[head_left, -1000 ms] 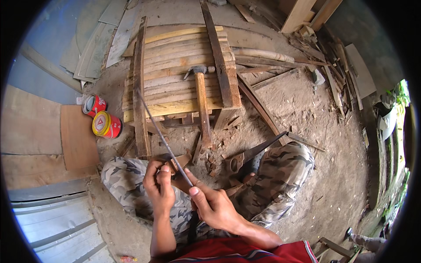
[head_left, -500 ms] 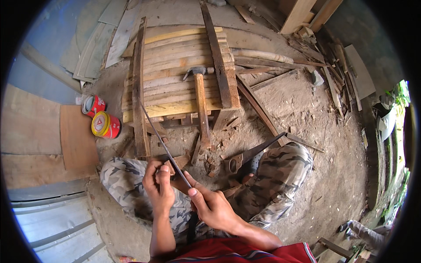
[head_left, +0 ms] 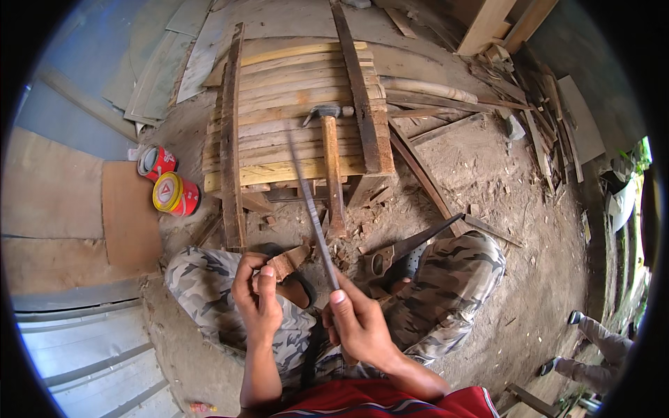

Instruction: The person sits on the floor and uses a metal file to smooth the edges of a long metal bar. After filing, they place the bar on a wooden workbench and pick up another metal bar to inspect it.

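My left hand (head_left: 258, 296) is closed on a small rough piece of wood (head_left: 288, 262), which juts out past the fingers between my knees. In my right hand (head_left: 359, 324) is a long, narrow, dark metal blade (head_left: 313, 212), seen nearly edge-on, tapering away from me. The fist hides its handle end. Blade and wood are apart. A claw hammer (head_left: 330, 160) with a wooden handle lies on a low slatted wooden platform (head_left: 300, 129), its grip hanging over the near edge. Beside my right knee rests a handsaw (head_left: 411, 244) with a wooden handle.
Two dark beams (head_left: 231, 139) lie along the platform's sides. Two red cans (head_left: 178, 195), one yellow-lidded, stand at left. Scrap wood (head_left: 543, 118) is piled at far right. Chips and offcuts litter the dirt floor. At lower right, another person's legs (head_left: 592, 348) show.
My right hand has moved right and turned the blade more upright, away from the wood piece. The wood in my left hand now shows more fully. At lower right, the other person's legs show more.
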A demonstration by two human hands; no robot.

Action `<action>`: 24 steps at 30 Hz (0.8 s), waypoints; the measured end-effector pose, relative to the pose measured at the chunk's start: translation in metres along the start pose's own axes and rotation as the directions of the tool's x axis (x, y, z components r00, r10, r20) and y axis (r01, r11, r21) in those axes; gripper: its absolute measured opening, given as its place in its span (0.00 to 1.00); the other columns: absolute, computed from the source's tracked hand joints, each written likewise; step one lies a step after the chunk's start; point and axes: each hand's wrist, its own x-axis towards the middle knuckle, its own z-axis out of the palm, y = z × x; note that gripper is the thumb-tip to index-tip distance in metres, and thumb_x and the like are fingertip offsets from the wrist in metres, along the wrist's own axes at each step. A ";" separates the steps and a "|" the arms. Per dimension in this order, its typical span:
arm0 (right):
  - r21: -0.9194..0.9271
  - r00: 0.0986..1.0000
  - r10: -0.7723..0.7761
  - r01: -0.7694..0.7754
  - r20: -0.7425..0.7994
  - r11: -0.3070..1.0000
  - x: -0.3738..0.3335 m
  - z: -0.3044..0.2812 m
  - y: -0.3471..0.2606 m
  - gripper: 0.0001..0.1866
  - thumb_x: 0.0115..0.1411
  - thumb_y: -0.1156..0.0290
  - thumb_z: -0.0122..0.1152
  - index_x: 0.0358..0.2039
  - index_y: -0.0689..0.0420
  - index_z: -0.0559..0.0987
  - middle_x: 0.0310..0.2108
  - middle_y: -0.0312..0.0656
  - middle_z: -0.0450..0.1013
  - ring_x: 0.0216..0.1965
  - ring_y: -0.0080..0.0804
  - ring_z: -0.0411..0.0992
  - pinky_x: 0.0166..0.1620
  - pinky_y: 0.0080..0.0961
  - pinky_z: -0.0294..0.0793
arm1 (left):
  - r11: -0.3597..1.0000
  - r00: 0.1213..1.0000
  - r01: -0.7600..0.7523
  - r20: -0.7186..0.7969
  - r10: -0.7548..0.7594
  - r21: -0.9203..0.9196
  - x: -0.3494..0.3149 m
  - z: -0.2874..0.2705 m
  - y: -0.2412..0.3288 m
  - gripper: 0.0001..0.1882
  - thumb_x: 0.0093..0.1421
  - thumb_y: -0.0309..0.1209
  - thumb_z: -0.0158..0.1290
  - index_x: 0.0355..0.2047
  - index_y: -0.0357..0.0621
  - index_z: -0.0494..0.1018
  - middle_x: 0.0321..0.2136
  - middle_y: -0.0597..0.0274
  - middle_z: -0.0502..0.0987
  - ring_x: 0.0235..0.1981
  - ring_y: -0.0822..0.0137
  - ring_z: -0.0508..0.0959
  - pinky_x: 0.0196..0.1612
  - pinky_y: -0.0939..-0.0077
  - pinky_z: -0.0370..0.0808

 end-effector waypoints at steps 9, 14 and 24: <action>-0.178 0.992 -0.100 0.085 -0.074 0.980 0.020 -0.003 0.022 0.29 0.63 0.69 0.68 0.62 0.62 0.70 0.18 0.27 0.68 0.19 0.12 0.66 0.23 0.16 0.64 | 0.997 0.984 -0.072 0.164 0.070 0.007 -0.010 -0.019 -0.005 0.19 0.62 0.39 0.50 0.44 0.35 0.76 0.34 0.56 0.74 0.32 0.68 0.74 0.37 0.75 0.69; -0.199 0.986 -0.168 0.166 0.009 0.966 0.026 0.003 0.024 0.28 0.59 0.70 0.71 0.59 0.62 0.73 0.20 0.27 0.70 0.22 0.11 0.64 0.27 0.15 0.64 | 0.984 0.951 -0.129 0.296 0.087 0.126 -0.016 -0.021 0.000 0.29 0.62 0.50 0.43 0.38 0.32 0.78 0.34 0.51 0.75 0.35 0.59 0.75 0.41 0.67 0.69; -0.116 0.997 -0.069 0.073 0.040 0.991 0.021 0.000 0.039 0.25 0.57 0.64 0.74 0.52 0.58 0.76 0.29 0.38 0.77 0.27 0.22 0.69 0.34 0.25 0.74 | 0.912 0.930 -0.292 0.308 0.201 0.289 -0.030 -0.017 0.005 0.18 0.54 0.35 0.60 0.44 0.37 0.77 0.35 0.53 0.75 0.33 0.57 0.76 0.37 0.67 0.73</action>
